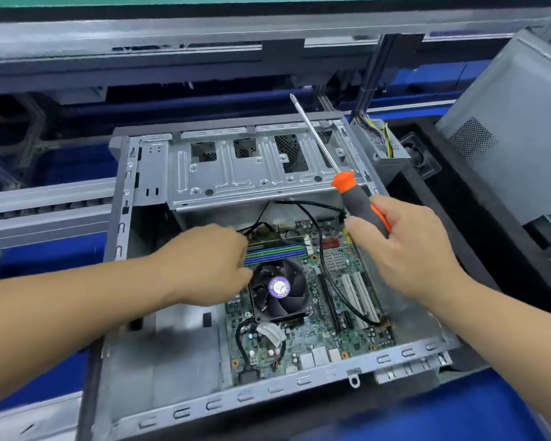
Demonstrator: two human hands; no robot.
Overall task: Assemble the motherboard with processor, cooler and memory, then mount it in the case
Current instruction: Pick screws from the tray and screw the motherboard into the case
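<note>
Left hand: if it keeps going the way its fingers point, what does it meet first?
Probably the black cables at its fingertips, which the left hand may already touch. Beyond them lie the memory slots; depth is unclear.

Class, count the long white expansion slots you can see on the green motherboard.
2: the white expansion slots lie side by side right of the cooler fan, one, the other. The right hand may hide more.

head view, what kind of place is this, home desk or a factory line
Probably a PC assembly workstation on a production line: an open computer case on a blue-matted bench, aluminium framing behind, and a second grey case waiting at right.
</note>
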